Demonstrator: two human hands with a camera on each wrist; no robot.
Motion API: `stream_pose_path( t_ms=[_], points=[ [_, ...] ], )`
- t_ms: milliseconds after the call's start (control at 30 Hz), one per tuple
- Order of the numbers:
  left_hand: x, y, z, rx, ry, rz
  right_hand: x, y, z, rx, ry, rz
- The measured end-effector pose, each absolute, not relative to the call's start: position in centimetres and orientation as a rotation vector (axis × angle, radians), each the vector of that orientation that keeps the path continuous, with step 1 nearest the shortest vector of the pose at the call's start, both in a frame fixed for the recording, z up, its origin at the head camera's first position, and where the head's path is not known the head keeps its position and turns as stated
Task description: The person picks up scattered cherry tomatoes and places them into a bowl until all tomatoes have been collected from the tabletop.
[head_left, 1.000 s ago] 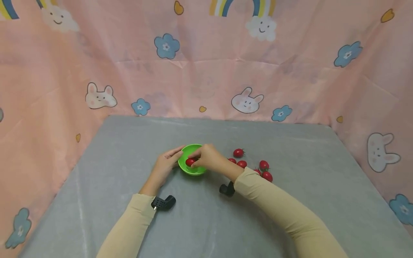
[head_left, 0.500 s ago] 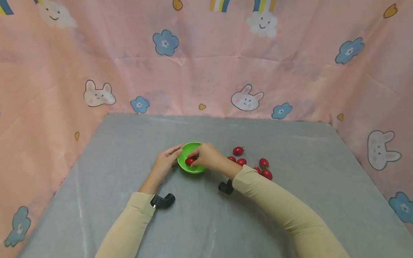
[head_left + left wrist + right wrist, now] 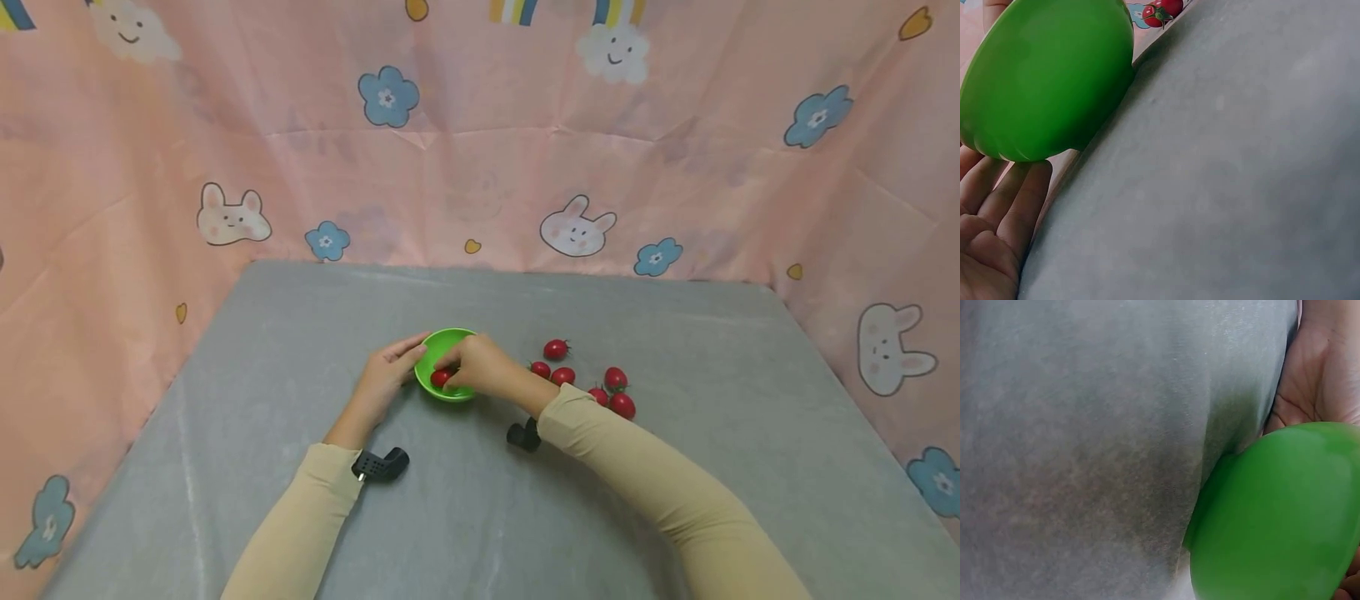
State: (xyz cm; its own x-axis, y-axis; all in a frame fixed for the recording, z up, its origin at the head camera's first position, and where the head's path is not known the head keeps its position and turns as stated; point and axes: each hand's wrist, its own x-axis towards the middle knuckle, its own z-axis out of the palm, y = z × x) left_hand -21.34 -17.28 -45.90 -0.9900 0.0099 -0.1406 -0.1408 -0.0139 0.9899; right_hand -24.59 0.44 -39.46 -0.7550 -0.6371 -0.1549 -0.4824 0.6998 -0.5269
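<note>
A green bowl (image 3: pixel 452 397) stands on the grey table in the head view. My left hand (image 3: pixel 378 383) is at its left side, fairly straight fingers touching the outer wall; the left wrist view shows those fingertips (image 3: pixel 1036 172) against the bowl (image 3: pixel 1054 75). My right hand (image 3: pixel 483 367) reaches over the right rim and pinches a red cherry tomato (image 3: pixel 441 378) between thumb and fingers, low inside the bowl. In the right wrist view the bowl (image 3: pixel 1279 519) hides the tomato and most of the fingertips.
Several cherry tomatoes lie right of the bowl, one (image 3: pixel 556 349) farther back and another (image 3: pixel 622 406) near the right sleeve (image 3: pixel 637 475), which partly covers the group. A pink patterned curtain (image 3: pixel 465 167) rises behind the grey table (image 3: pixel 300 317).
The head view has shifted slightly. Both hands, the bowl and the pinched cherry tomato keep nearly the same places.
</note>
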Motion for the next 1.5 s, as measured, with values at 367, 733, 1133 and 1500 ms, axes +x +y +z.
stream_pose_path(
  t_ms=[367,733,1133,1500],
  points=[
    [-21.3,-17.3,-45.9,-0.115,2.143,2.153,-24.6,0.4,-39.5,-0.880,2.561,-0.700],
    [-21.3,-17.2,-45.8,-0.148,2.131,2.160,-24.5,0.4,-39.5,-0.881,2.572,-0.679],
    [-21.3,-17.1,-45.8,-0.128,2.128,2.167,-24.4,0.9,-39.4,-0.783,2.589,-0.790],
    [-21.2,-17.1,-45.7,-0.134,2.149,2.149,-24.3,2.2,-39.3,-0.587,2.592,-1.042]
  ],
)
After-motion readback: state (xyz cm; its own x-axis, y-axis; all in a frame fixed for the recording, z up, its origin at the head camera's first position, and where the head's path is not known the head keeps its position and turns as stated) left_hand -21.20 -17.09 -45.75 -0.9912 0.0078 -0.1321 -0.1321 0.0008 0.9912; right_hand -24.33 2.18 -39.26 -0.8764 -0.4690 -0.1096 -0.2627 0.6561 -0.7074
